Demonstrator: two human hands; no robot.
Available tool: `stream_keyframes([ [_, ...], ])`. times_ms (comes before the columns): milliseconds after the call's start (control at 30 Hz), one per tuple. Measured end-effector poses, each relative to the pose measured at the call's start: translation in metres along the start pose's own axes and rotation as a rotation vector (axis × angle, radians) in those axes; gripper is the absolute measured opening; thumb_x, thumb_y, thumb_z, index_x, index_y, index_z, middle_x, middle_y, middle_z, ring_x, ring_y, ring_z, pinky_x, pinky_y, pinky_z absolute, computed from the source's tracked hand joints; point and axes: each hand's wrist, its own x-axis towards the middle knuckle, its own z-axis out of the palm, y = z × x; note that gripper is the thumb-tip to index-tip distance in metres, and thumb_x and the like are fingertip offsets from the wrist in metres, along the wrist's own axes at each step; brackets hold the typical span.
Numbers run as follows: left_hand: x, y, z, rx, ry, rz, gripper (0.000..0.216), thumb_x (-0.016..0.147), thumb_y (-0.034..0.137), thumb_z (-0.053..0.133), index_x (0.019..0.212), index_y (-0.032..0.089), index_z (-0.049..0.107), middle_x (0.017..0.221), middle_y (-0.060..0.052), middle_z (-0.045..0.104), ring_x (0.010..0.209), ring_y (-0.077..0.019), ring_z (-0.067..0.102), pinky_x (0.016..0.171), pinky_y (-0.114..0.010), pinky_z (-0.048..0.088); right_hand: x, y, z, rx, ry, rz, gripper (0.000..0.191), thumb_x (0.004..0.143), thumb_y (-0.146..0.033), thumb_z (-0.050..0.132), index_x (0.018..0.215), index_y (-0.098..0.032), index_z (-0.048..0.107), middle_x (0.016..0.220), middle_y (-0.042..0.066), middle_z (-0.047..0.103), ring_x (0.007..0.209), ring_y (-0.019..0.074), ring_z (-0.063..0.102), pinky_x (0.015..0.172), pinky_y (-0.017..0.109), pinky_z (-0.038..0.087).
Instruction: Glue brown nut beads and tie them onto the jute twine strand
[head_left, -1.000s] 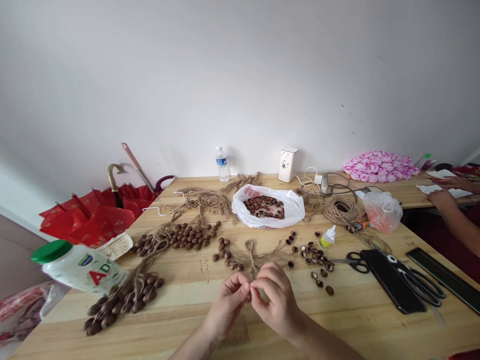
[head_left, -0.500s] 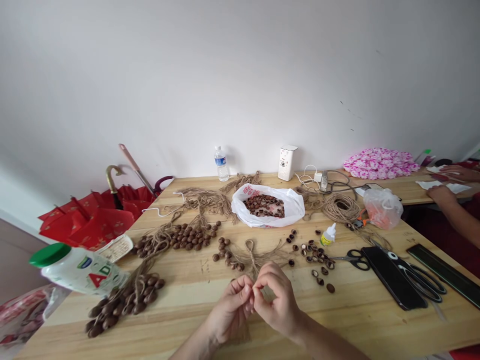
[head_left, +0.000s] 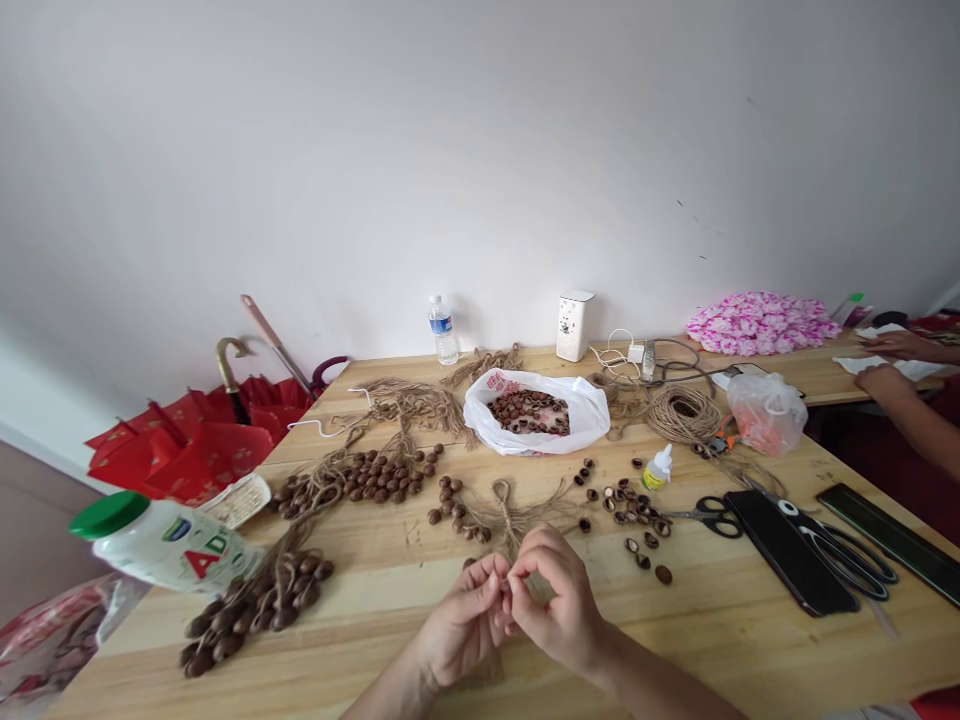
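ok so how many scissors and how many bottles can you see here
scissors: 2 (small pair, large pair)
bottles: 3 (water bottle, glue bottle, green-capped bottle)
total: 5

- Near right, the table (head_left: 750,650) is left bare — up to the black case (head_left: 787,550).
- Ahead, passage is barred by the twine bundle (head_left: 510,505) and nut shells (head_left: 634,510).
- Leftward, a nut cluster (head_left: 255,600) is met (bottle (head_left: 165,545) beyond).

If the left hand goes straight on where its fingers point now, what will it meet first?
The right hand: the left hand points at it, and the two seem to touch. Past it lies the twine bundle, though depth is unclear.
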Motion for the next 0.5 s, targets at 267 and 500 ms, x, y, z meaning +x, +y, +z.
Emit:
stream_keyframes([
  [267,-0.0026,0.0021,0.0028,-0.035,-0.027,-0.031,0.012,0.075,0.023,0.065,0.077,0.013,0.06,0.06,-0.001,0.057,0.05,-0.0077,0.049,0.052,-0.022,0.038,0.0014,-0.0008,-0.001,-0.011,0.005,-0.005,0.012,0.075,-0.008,0.05,0.071,-0.019,0.05,0.071,0.003,0.053,0.069,0.0178,0.05,0.063,0.031,0.043],
  [500,-0.0024,0.003,0.003,-0.037,-0.071,-0.055,0.015,0.078,0.028,0.06,0.076,0.013,0.059,0.058,-0.002,0.056,0.05,-0.0092,0.048,0.054,-0.024,0.037,0.0006,0.0002,-0.0008,-0.011,-0.002,0.005,0.013,0.074,-0.007,0.049,0.071,-0.02,0.05,0.071,0.003,0.052,0.07,0.018,0.05,0.063,0.032,0.043],
])
